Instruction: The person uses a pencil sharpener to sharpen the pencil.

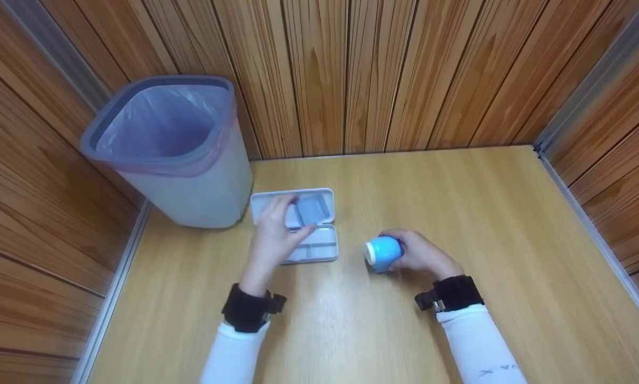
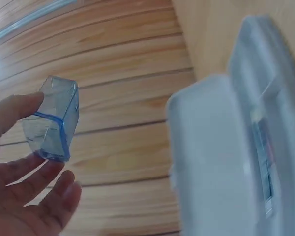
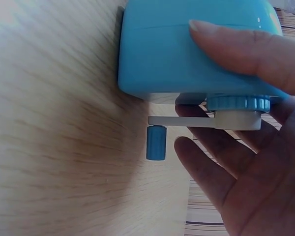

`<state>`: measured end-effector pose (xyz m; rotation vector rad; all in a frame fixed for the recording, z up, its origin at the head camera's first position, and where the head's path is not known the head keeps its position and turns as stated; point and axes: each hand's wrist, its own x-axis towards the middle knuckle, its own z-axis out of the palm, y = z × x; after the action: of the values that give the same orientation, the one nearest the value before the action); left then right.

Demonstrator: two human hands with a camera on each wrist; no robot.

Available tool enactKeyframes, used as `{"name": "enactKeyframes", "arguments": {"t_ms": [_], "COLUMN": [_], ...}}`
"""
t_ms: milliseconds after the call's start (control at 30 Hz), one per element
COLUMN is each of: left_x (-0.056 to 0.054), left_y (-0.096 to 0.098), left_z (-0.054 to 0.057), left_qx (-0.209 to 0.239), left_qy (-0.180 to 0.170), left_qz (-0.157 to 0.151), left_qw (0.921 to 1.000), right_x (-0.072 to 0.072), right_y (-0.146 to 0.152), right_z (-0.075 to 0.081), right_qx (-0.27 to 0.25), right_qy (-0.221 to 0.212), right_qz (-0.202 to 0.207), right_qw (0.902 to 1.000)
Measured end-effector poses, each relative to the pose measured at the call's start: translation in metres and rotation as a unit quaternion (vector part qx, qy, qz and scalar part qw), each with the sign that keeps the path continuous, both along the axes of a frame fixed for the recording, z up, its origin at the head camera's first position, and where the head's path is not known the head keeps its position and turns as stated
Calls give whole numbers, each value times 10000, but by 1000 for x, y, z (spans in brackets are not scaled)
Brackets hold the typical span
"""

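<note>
Between the thumb and fingers of my left hand (image 1: 274,237) is a clear, blue-tinted plastic shavings drawer (image 2: 51,118). It is held up over an open light grey pencil case (image 1: 327,252), overlapping its lid in the head view. My right hand (image 1: 421,254) grips a blue crank pencil sharpener (image 1: 386,253) at the table, right of the case. In the right wrist view the thumb lies along the sharpener's body, and the white crank arm with its blue knob (image 3: 156,142) sticks out near the fingers.
A waste bin (image 1: 212,200) with a pinkish liner stands at the back left, close to the pencil case. A slim item (image 2: 263,157) lies inside the case. Wood-panelled walls (image 1: 372,80) enclose the table (image 1: 490,213) at the back and sides.
</note>
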<state>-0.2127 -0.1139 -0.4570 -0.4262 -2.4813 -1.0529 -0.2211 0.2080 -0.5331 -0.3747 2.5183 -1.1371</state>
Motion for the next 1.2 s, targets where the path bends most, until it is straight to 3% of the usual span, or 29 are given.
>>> {"name": "enactKeyframes", "arguments": {"t_ms": [100, 200, 367, 667, 867, 1200], "left_x": [5, 10, 15, 24, 29, 25], "left_y": [14, 26, 42, 59, 70, 82], "left_z": [-16, -29, -51, -78, -87, -97], "left_qx": [-140, -188, -133, -361, -845, -757], "left_qy": [-830, -1591, -2248, -2445, -2280, -2392], "left_qz": [-69, -190, -441, -622, -654, -721], "left_qw": [9964, 9869, 9733, 9670, 9678, 9653], "right_x": [-1, -1, -2, 1, 0, -1], "right_y": [0, 0, -1, 1, 1, 0], "right_z": [0, 0, 0, -1, -1, 0], "right_qx": [-8, 39, 71, 29, -5, 17], "right_qy": [12, 27, 37, 60, 76, 76], "right_qz": [11, 53, 62, 124, 156, 130], "right_qw": [10000, 10000, 9999, 9999, 9998, 9999]}}
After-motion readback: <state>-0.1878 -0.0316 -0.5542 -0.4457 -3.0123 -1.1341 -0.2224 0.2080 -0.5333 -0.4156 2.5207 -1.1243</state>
